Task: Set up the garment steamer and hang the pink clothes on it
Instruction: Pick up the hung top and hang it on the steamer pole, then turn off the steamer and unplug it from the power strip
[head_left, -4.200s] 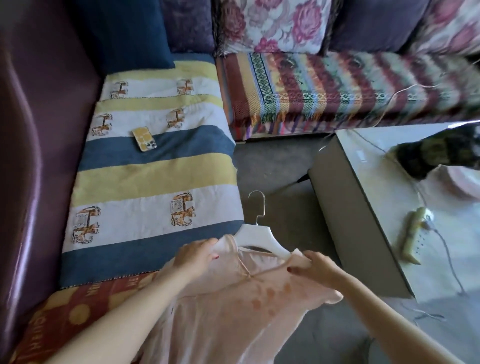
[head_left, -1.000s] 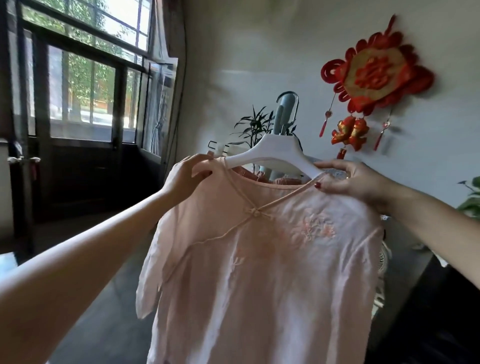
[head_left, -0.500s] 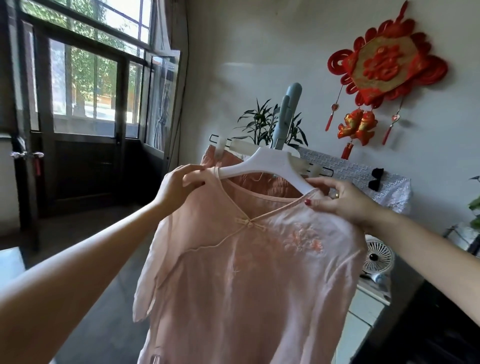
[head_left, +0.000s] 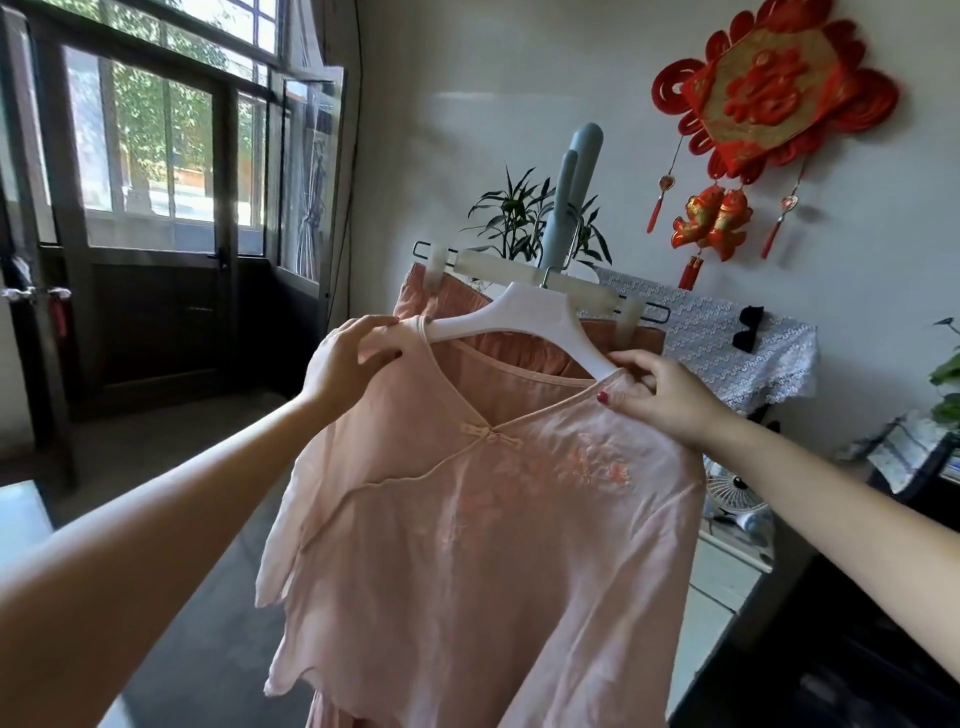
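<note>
Over the last second we have carried the pink blouse (head_left: 467, 519) on its white hanger (head_left: 524, 317) closer to the garment steamer (head_left: 576, 197), and the hanger's metal hook now sits at the blue-grey steamer head, so hanging looks nearly done; whether the hook has caught we cannot tell. Behind the blouse, a coral skirt (head_left: 452, 306) is already clipped on a clip hanger (head_left: 545, 273) on the same post. Both arms reach forward and up, hands set apart: our left hand (head_left: 348, 358) pinches the blouse's shoulder over the hanger's end, our right hand (head_left: 665, 395) grips the other shoulder and hanger tip.
</note>
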